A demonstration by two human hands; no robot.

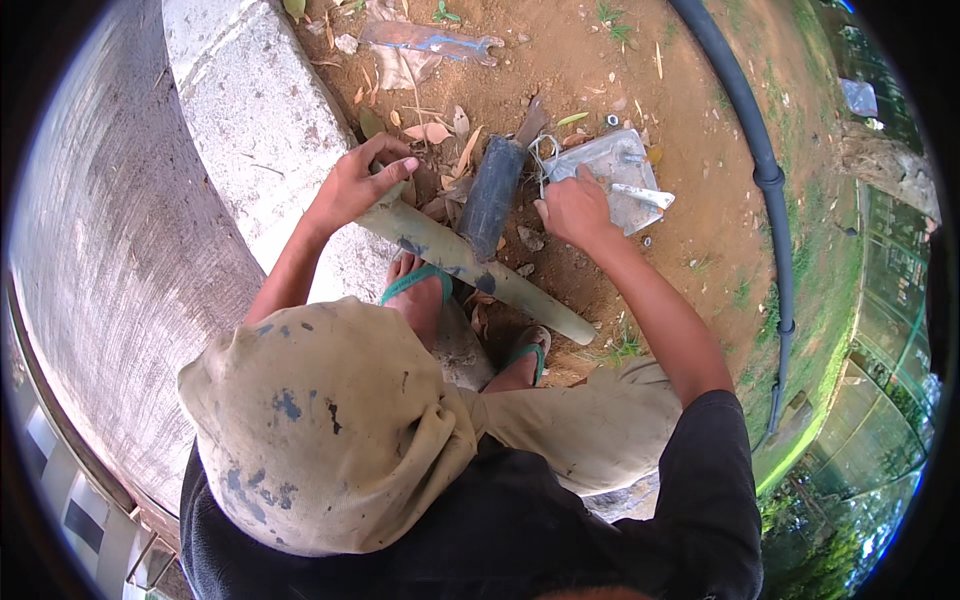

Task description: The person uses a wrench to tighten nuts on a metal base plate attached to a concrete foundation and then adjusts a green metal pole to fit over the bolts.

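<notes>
My left hand [362,182] is at the upper end of a long tan-green pipe [435,240] with dark patches; its thumb and fingers are apart. The pipe slants down to the right across the ground in front of my feet. Beside it stands a short, thick dark tube [490,195], tilted and close to the pipe. My right hand [578,210] is over the near-left edge of a clear plastic tray [600,152], its fingers curled down; what they hold is hidden. A white-handled tool [640,196] lies across the tray. A thin pale wire loop [545,150] shows at the tray's left side.
A flat tool like an open-ended wrench [440,42] lies on the soil at the far side. Dry leaves [428,132] and nuts [612,120] are scattered about. A concrete kerb [265,120] runs at left; a black hose [765,180] curves along the right.
</notes>
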